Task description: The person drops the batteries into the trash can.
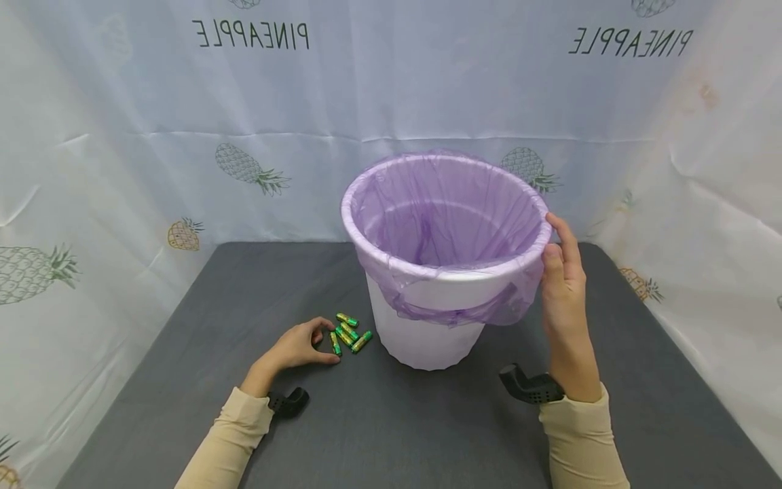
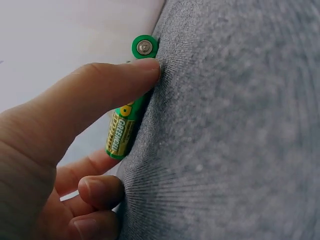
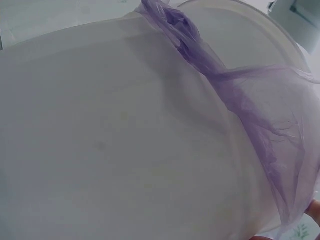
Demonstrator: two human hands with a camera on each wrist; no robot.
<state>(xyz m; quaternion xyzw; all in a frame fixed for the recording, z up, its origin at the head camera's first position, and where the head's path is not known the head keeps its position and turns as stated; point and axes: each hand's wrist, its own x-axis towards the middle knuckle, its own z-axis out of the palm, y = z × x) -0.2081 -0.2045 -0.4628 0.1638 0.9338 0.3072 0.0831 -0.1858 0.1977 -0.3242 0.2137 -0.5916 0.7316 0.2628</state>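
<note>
Fingers point(image 1: 321, 324) and thumb point(image 1: 326, 358) of the left hand point(image 1: 296, 347) curve apart around the nearest battery point(image 1: 335, 343), the index at its far end and the thumb by its near end. From here I cannot tell whether they are clamped on it; the left wrist view gives me the thumb crossing in front of the casing and hiding part of it, with a fingertip close to the lower end.

The relation I judge by is this gap: the battery lies flat on the bench point(image 1: 397, 435), at the mouth of the hand's curve, its long axis running roughly from index to thumb, its far end leaning slightly left in my head view. The left hand is far nearer to it than the right hand point(image 1: 565, 292), whose extended fingers press the outside of the rim at the right of the white bin point(image 1: 430, 339), over its purple liner point(image 1: 397, 224).

Relative to the left fingers, then, the battery sits between the tips, on their right side. The other four batteries point(image 1: 362, 341) lie beyond it, bunched between that hand and the bin.
</note>
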